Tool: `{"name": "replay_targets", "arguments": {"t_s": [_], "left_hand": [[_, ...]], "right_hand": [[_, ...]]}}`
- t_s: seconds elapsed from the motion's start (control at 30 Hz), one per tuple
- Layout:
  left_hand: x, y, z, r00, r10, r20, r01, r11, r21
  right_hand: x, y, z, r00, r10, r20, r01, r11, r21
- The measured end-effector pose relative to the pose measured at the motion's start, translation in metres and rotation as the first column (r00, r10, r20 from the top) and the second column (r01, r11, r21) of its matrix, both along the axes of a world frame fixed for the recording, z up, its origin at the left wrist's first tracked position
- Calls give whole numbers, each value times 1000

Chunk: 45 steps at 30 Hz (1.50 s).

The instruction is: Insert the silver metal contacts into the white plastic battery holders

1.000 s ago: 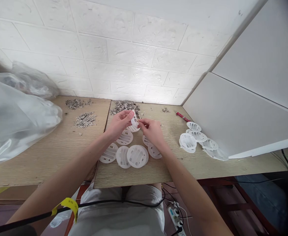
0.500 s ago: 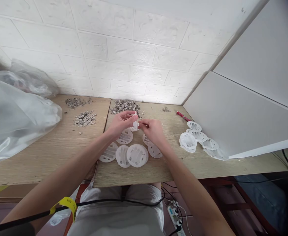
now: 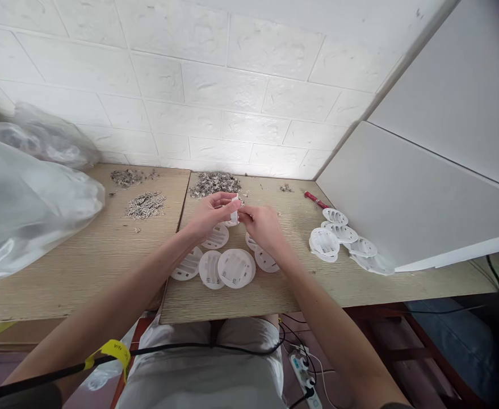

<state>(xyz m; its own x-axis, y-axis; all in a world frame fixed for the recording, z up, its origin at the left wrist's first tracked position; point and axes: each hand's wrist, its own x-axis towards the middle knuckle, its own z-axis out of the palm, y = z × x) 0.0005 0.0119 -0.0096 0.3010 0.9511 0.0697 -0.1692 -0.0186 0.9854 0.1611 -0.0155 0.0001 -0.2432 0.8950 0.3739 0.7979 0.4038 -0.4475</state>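
Note:
My left hand [image 3: 215, 215] is closed round a white plastic disc [image 3: 234, 211], which it holds up on edge above the table. Against the disc's right side, the fingertips of my right hand [image 3: 261, 222] are pinched together; whatever they may hold is too small to make out. Below and around both hands lie several round white plastic battery covers [image 3: 235, 268] with slotted compartments, some overlapping. Just beyond my hands is a heap of small metal contact pieces [image 3: 216, 184].
More white covers [image 3: 325, 243] lie at the right by a red pen-like object [image 3: 316, 199] and a white panel [image 3: 436, 204]. Two piles of small metal parts [image 3: 146, 205] and a large plastic bag [image 3: 32, 199] are at the left. A black cable [image 3: 206, 345] crosses my lap.
The disc in my left hand has turned so that its edge stands more upright. My right fingertips have stayed close against it. The whole view has shifted slightly.

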Motion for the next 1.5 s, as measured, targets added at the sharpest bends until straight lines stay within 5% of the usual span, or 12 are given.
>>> {"name": "replay_targets", "arguments": {"t_s": [0.13, 0.37, 0.77, 1.07, 1.3, 1.5], "left_hand": [[-2, 0, 2, 998, 12, -64, -12, 1000, 8], [-7, 4, 11, 991, -45, 122, 52, 997, -49], [-6, 4, 9, 981, -91, 170, 97, 995, -26], [-9, 2, 11, 992, -106, 69, 106, 994, 3], [-9, 3, 12, 994, -97, 51, 93, 992, 82], [-8, 1, 8, 997, -70, -20, 72, 990, 117]], "right_hand": [[-3, 2, -2, 999, -37, 14, 37, 999, 7], [3, 6, -2, 950, -18, -313, -19, 993, -114], [3, 4, -2, 938, -21, -347, -28, 991, -134], [2, 1, 0, 945, -41, -325, 4, 993, -115], [5, 7, -3, 810, -82, -581, -39, 981, -193], [5, 5, -3, 773, -110, -625, 10, 987, -161]]}}
